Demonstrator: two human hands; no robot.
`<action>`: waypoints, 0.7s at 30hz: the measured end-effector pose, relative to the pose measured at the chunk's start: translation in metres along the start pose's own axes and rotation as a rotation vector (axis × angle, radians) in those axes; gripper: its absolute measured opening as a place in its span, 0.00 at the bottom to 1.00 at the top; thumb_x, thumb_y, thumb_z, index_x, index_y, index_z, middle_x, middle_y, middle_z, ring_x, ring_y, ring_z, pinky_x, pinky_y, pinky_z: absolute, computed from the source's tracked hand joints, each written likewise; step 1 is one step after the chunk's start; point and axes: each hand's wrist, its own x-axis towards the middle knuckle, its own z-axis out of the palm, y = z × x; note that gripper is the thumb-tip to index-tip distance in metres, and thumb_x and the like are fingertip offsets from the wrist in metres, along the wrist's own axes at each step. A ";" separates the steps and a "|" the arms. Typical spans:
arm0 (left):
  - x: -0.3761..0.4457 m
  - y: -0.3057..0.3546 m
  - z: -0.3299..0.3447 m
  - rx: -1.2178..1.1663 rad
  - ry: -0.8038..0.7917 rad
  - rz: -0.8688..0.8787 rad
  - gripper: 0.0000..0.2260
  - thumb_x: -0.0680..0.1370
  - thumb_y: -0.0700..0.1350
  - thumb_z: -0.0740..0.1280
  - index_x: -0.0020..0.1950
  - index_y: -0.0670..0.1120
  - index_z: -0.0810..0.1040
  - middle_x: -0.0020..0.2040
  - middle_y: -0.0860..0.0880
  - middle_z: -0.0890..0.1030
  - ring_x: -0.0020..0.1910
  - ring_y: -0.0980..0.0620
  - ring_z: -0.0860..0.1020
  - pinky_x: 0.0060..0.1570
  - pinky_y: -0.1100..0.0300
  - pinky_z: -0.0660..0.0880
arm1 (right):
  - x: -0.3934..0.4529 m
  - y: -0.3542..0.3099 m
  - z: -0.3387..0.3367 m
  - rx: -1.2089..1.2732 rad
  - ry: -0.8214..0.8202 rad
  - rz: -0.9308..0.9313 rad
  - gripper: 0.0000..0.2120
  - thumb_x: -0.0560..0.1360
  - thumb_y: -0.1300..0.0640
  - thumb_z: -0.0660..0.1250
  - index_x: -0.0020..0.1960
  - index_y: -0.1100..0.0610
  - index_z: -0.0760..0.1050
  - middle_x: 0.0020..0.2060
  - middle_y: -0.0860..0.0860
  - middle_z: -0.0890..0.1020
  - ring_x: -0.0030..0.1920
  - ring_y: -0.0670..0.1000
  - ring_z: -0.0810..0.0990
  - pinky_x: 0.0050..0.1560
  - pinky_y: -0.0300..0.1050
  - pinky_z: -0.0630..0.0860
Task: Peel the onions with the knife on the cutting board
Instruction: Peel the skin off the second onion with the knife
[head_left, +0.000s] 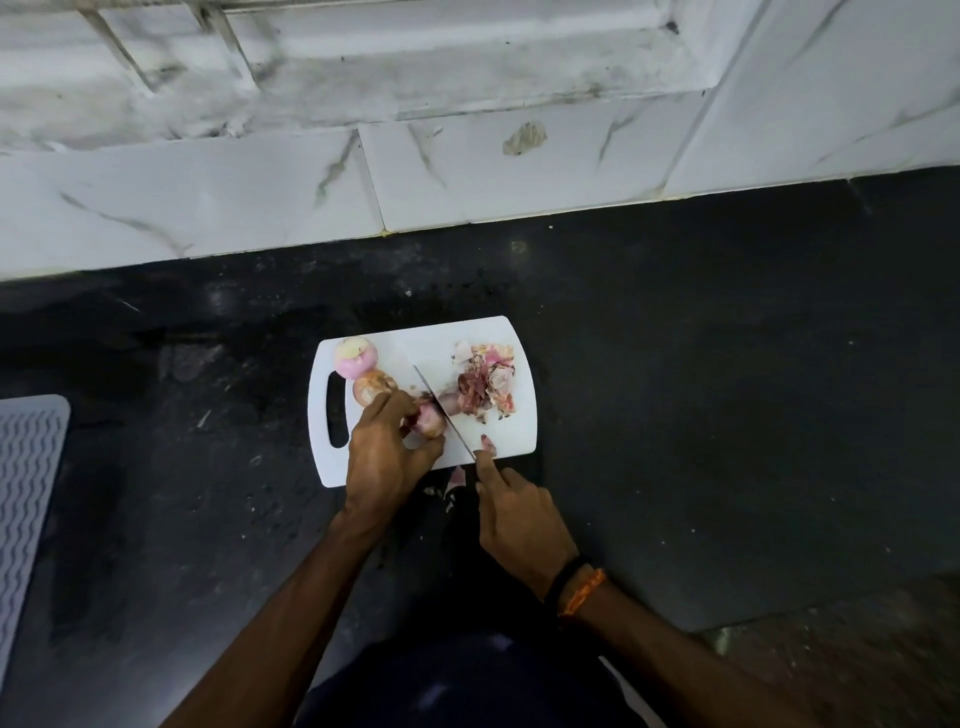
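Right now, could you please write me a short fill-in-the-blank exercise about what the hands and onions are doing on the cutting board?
1. The left hand holds an ____ on the cutting board.
2. The knife is held by the ____ hand.
3. The pile of peels lies on the ____ side of the blade.
4. Beside the board's handle slot, ____ other onions rest.

Missing words: onion; right; right; two
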 end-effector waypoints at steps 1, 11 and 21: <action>0.000 -0.001 -0.001 -0.010 0.004 -0.011 0.14 0.65 0.47 0.76 0.45 0.45 0.76 0.44 0.49 0.79 0.42 0.47 0.78 0.40 0.48 0.80 | 0.001 0.002 0.000 -0.016 -0.006 -0.002 0.27 0.82 0.53 0.50 0.80 0.56 0.57 0.49 0.57 0.78 0.39 0.57 0.78 0.42 0.56 0.77; -0.003 0.015 -0.015 -0.350 0.067 -0.125 0.18 0.67 0.41 0.82 0.54 0.43 0.81 0.51 0.55 0.84 0.53 0.61 0.81 0.48 0.61 0.82 | 0.002 0.011 -0.001 -0.012 0.047 -0.021 0.28 0.81 0.50 0.50 0.80 0.55 0.57 0.44 0.56 0.78 0.36 0.56 0.77 0.37 0.57 0.77; -0.002 0.015 -0.028 -0.764 0.038 -0.196 0.20 0.64 0.41 0.82 0.52 0.39 0.81 0.53 0.45 0.84 0.55 0.49 0.82 0.54 0.55 0.78 | 0.006 0.001 -0.019 0.085 0.167 -0.050 0.22 0.81 0.53 0.58 0.74 0.55 0.70 0.47 0.53 0.84 0.45 0.54 0.82 0.48 0.53 0.78</action>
